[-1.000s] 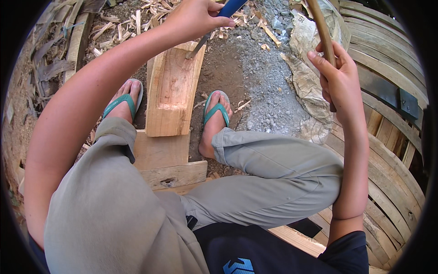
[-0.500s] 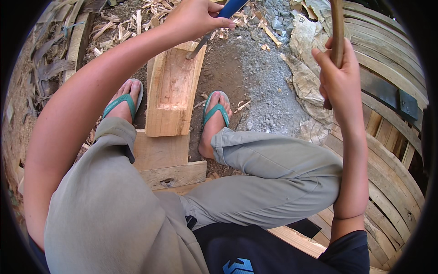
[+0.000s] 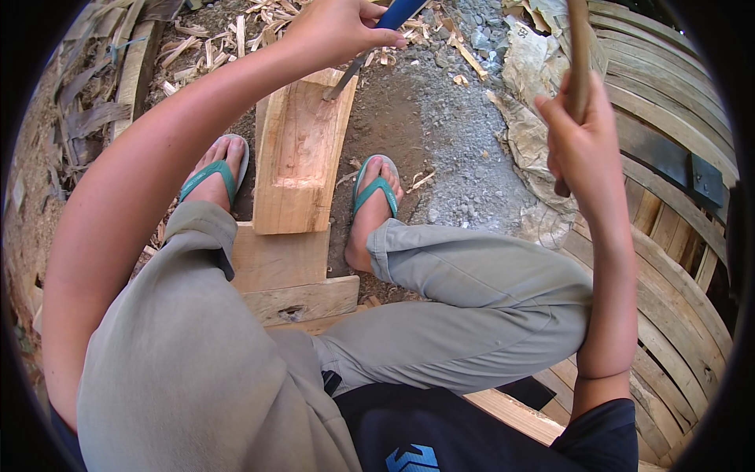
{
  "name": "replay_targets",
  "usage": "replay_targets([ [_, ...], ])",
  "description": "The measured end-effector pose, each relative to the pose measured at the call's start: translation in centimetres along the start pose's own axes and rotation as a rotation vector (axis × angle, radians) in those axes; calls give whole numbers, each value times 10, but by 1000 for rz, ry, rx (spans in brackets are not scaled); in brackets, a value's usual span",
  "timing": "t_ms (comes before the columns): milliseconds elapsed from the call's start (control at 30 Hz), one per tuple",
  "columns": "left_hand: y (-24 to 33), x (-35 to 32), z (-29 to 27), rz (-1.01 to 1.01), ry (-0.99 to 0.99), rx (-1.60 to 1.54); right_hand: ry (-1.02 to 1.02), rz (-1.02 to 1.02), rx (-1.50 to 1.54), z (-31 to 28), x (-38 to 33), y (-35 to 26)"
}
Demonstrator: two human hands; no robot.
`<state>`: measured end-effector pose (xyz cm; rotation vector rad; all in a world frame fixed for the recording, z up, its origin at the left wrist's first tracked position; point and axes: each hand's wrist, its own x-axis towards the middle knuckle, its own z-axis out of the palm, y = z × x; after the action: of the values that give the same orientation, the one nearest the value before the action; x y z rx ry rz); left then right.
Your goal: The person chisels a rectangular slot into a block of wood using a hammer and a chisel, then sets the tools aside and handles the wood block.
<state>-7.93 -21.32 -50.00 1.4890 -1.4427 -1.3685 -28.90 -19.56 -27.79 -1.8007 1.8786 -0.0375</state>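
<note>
Blue-handled chisel [image 3: 398,14] and wooden shaft [image 3: 580,59], upper ends cropped, clasped in left and right hands [image 3: 334,31] [image 3: 583,145] respectively

A rough woodworking spot on bare ground.
Pale wood chips [image 3: 240,35] litter the far left over bare earth [image 3: 385,118], with grey gravel [image 3: 472,189] to their right and a crumpled sack [image 3: 539,145] beyond it. Weathered boards [image 3: 668,338] line the right side, and scrap wood [image 3: 86,118] lies at the far left. In the middle, a blue-handled chisel [image 3: 399,12] meets a hollowed wooden block [image 3: 292,211]; whether there is a roof cannot be told.
</note>
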Motion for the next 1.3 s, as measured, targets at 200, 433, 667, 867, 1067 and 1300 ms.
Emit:
replay_targets([
  [200,13,-11,-5,7,37,17,-97,-30,-218,-2,4,10],
  [433,2,1,5,-14,35,22,10,-28,-128,10,5,10],
  [667,-1,3,6,22,42,37,2,61,-44,-6,13,0],
  [867,0,4,4,12,21,37,-137,68,-58,7,10,13],
  [1067,-6,3,5,41,59,24,-43,23,-97,6,13,3],
  [1300,0,2,4,-21,5,-35,-127,-40,-222,7,14,13],
])
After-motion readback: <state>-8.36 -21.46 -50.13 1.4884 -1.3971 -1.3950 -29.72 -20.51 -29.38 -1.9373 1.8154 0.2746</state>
